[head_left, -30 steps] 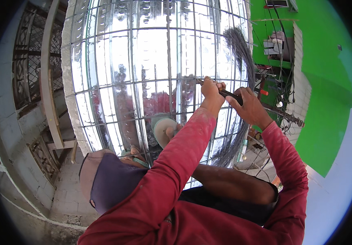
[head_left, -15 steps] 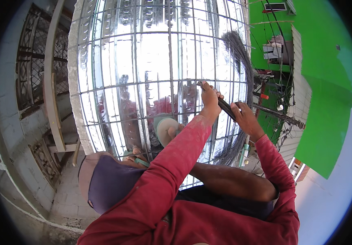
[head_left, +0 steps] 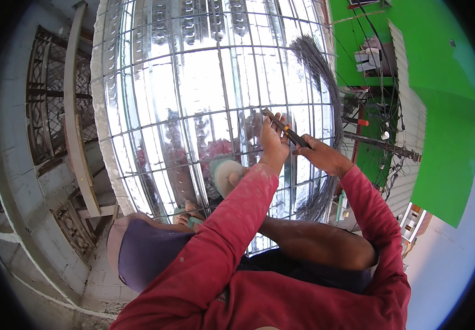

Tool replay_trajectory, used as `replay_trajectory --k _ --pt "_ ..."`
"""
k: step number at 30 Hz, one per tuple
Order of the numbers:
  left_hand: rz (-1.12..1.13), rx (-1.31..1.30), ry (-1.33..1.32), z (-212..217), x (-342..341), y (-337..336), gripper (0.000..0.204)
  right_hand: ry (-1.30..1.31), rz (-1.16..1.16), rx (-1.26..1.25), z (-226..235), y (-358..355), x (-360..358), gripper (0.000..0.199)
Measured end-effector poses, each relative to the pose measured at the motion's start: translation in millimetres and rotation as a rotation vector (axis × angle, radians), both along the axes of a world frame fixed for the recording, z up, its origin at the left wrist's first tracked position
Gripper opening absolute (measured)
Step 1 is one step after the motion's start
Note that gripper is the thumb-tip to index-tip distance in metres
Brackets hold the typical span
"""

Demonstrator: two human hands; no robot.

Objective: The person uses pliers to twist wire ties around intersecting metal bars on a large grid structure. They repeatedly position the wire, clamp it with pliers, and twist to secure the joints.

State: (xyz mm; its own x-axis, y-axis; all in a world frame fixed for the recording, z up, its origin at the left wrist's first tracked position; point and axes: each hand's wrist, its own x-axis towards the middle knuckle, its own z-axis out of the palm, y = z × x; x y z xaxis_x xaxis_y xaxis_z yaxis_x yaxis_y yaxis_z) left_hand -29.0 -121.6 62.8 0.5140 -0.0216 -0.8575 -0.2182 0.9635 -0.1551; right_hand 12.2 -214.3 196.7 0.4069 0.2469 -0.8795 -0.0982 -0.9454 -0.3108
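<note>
Left hand [head_left: 273, 142]: fingers curled at a crossing of the steel mesh [head_left: 193, 115], touching the pliers' tip.
Right hand [head_left: 321, 155]: closed around the pliers [head_left: 286, 128], which angle up-left toward the left hand.
Sheeting [head_left: 155, 66]: shiny corrugated metal beneath the mesh.
Wire bundle [head_left: 320, 71]: just above the right hand.

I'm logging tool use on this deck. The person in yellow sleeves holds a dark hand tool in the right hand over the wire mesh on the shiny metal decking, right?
Not quite: the head view shows red sleeves, not yellow. The rest stands: the right hand holds the dark hand tool over the wire mesh on the shiny metal decking.
</note>
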Motion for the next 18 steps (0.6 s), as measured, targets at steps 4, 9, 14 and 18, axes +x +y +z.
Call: replay_trajectory --k 4,9,14,18 --pt "-0.038 0.027 -0.01 -18 2 -1 0.03 -0.52 0.524 -0.191 5 -4 -10 0.025" --pt "-0.002 0.043 0.045 -16 8 2 0.019 -0.038 -0.176 0.151 42 -6 12 0.015" --pt "0.018 -0.029 0.085 -14 24 -6 0.015 -0.593 0.273 0.071 -38 13 39 0.023" --pt "0.014 -0.076 0.13 -32 40 -7 0.015 -0.878 0.522 0.039 -90 26 55 0.033"
